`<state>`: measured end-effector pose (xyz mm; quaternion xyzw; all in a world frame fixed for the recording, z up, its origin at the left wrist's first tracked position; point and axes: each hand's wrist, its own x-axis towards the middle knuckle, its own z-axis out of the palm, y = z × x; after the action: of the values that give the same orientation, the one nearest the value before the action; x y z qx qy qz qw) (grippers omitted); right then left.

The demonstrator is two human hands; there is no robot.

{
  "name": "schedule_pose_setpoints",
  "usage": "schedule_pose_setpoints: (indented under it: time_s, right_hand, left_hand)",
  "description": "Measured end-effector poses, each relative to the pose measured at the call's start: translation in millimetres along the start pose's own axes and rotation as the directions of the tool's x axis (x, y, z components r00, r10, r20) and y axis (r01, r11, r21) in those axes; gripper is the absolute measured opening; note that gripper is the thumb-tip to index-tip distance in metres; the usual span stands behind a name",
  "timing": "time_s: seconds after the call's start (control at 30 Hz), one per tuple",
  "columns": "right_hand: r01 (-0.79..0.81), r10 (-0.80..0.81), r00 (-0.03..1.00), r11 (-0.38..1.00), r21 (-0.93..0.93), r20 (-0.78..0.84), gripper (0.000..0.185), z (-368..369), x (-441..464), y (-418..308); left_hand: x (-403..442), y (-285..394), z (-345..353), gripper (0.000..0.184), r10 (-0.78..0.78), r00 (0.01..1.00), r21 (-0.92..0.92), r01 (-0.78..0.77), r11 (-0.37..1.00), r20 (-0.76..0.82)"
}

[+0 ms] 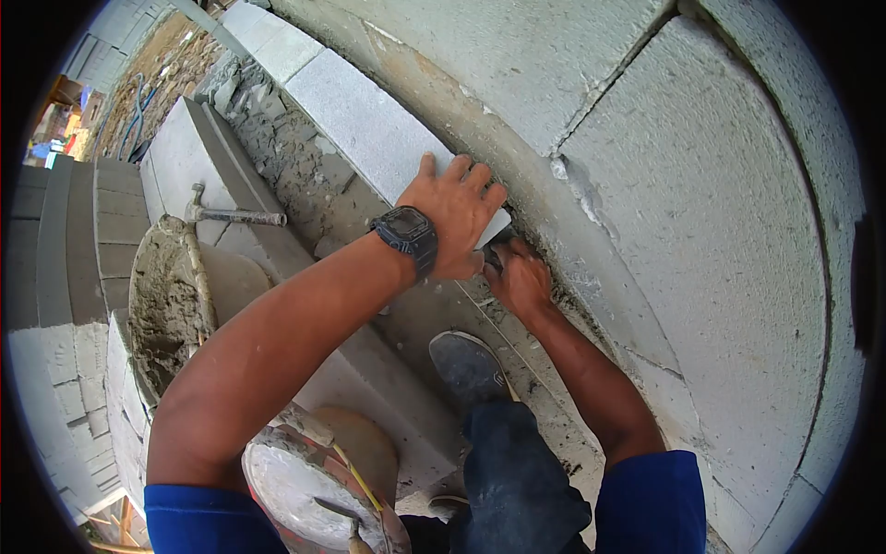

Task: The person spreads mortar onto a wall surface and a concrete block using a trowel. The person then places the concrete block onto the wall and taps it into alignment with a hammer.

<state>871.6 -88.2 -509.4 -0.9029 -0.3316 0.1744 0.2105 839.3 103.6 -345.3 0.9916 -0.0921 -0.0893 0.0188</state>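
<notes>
My left hand, with a black watch on its wrist, lies with fingers spread on the end of a pale block in a low row along the wall. Just beside it, my right hand is closed with bent fingers low at the block's end. Something dark shows at its fingertips, but I cannot make out what it is. A small white flat surface sticks out between the two hands; whether it belongs to the block or a separate piece is unclear.
A block wall rises on the right. On the left are a bucket of wet mortar, a hammer and a second bucket with a trowel. My shoe stands close below my hands. Rubble lies beside the row.
</notes>
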Motion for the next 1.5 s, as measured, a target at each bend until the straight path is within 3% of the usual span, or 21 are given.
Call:
schedule_pose_setpoints:
  time_s: [0.43, 0.73, 0.83, 0.93, 1.13, 1.23, 1.3, 1.33, 1.43, 1.5]
  right_hand:
    - [-0.062, 0.067, 0.996, 0.995, 0.079, -0.059, 0.027, 8, 13, 2]
    - [0.044, -0.019, 0.985, 0.988, 0.148, -0.171, 0.021, 23, 15, 9]
    - [0.038, -0.016, 0.987, 0.991, 0.132, -0.161, 0.02, 24, 16, 9]
    - [0.087, -0.064, 0.964, 0.993, 0.077, -0.256, 0.018, 35, 17, 14]
    - [0.005, 0.008, 0.989, 0.996, 0.083, -0.149, 0.019, 14, 12, 1]
    - [-0.255, 0.247, 0.966, 0.837, 0.484, 0.082, 0.016, 9, 2, -10]
    - [-0.465, 0.339, 0.881, 0.493, 0.735, 0.33, 0.014, 12, 2, -11]
    - [-0.551, 0.338, 0.823, 0.275, 0.788, 0.457, 0.013, 12, 1, -13]
    - [-0.63, 0.354, 0.719, -0.033, 0.776, 0.598, 0.01, -2, 0, -24]
    - [-0.604, 0.34, 0.723, -0.112, 0.789, 0.601, 0.009, 10, 3, -20]
  left_hand:
    - [0, -2, -1, 0.072, 0.001, 1.0, -0.004, -0.001, 1.0, 0.026]
    - [1, -4, -3, 0.072, -0.011, 0.998, -0.036, 0.013, 0.999, 0.055]
    - [1, -2, -2, 0.071, -0.01, 0.999, -0.031, 0.011, 0.999, 0.048]
    - [1, -2, -3, 0.071, -0.006, 0.999, -0.009, 0.007, 1.0, 0.033]
    - [-1, -2, -5, 0.071, -0.019, 0.998, -0.035, 0.022, 0.999, 0.063]
    - [0, -3, -5, 0.071, -0.024, 0.998, -0.041, 0.026, 0.999, 0.053]
    - [0, -2, -5, 0.071, -0.025, 0.997, -0.032, 0.027, 0.999, 0.073]
    - [0, -2, -3, 0.071, -0.022, 0.998, -0.031, 0.024, 0.999, 0.062]
    - [-1, -2, -4, 0.071, -0.015, 0.998, -0.024, 0.017, 1.0, 0.053]
    - [0, -2, -7, 0.071, -0.02, 0.997, -0.015, 0.021, 1.0, 0.08]
